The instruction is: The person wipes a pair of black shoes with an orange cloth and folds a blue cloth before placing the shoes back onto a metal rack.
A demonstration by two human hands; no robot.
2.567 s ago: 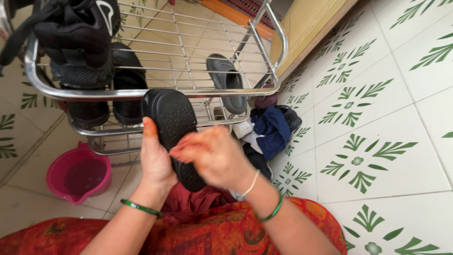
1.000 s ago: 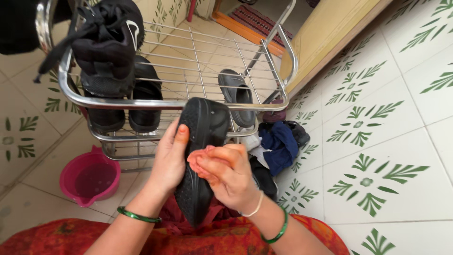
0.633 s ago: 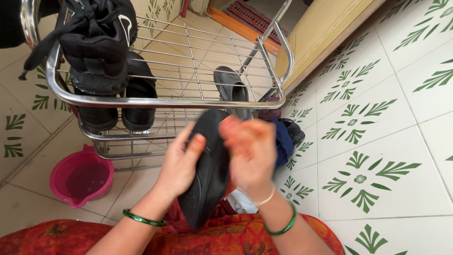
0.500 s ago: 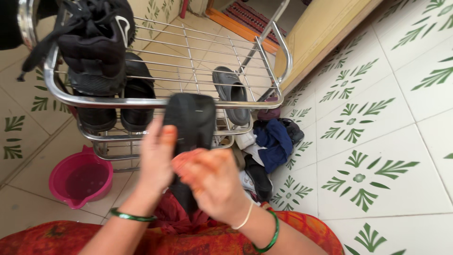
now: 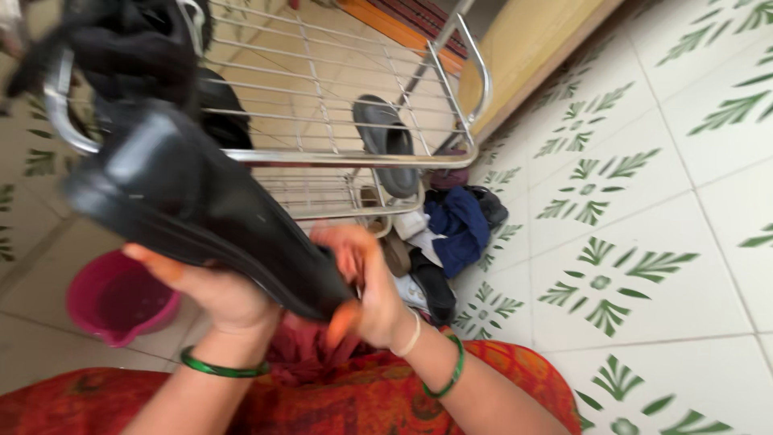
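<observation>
Head view: a black shoe [image 5: 193,201] is held tilted before the rack [image 5: 338,153]. It is supported from beneath by the left hand [image 5: 217,294], fingers closed on it. Its lower end is gripped by the right hand [image 5: 366,282]. A pink tub [image 5: 105,302] stands left.

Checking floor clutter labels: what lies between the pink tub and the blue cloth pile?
In the head view, the black shoe and both hands, left hand and right hand, sit between the pink tub and the blue cloth pile.
</observation>
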